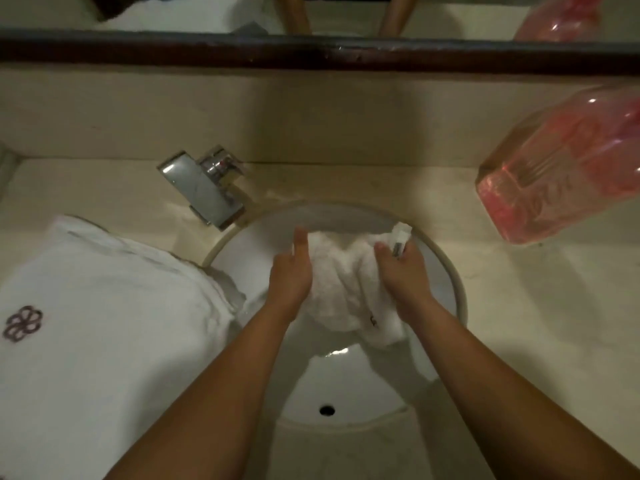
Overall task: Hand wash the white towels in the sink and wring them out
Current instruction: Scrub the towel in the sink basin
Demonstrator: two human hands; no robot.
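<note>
White terry fills the far half of the sink (453, 289): a wet, bunched towel (346, 285) lies in the bowl between both hands. The left hand (291, 271) is seen edge-on against the cloth's left side, thumb straight and pointing away. Its fingers are buried behind the folds, so I cannot tell whether they grip or only press. The right hand (403, 271) grips the right side, thumb laid over the cloth. A corner with a small label sticks up past its knuckles, and the other fingers are hidden under the fabric. The towel's lower edge hangs below the right wrist and carries a dark mark too small to read. A curved glint shows on the near wall of the bowl, above a small dark hole (326, 409). Whether water stands there is unclear.

A big towel (104, 306) with a purple emblem lies on the counter (519, 323) at left, cut off by the frame, one edge drooping over the sink's rim. The tap (207, 188) stands behind it. At right a pink clear bottle (561, 164) is blurred and cropped, its contents hard to make out.
</note>
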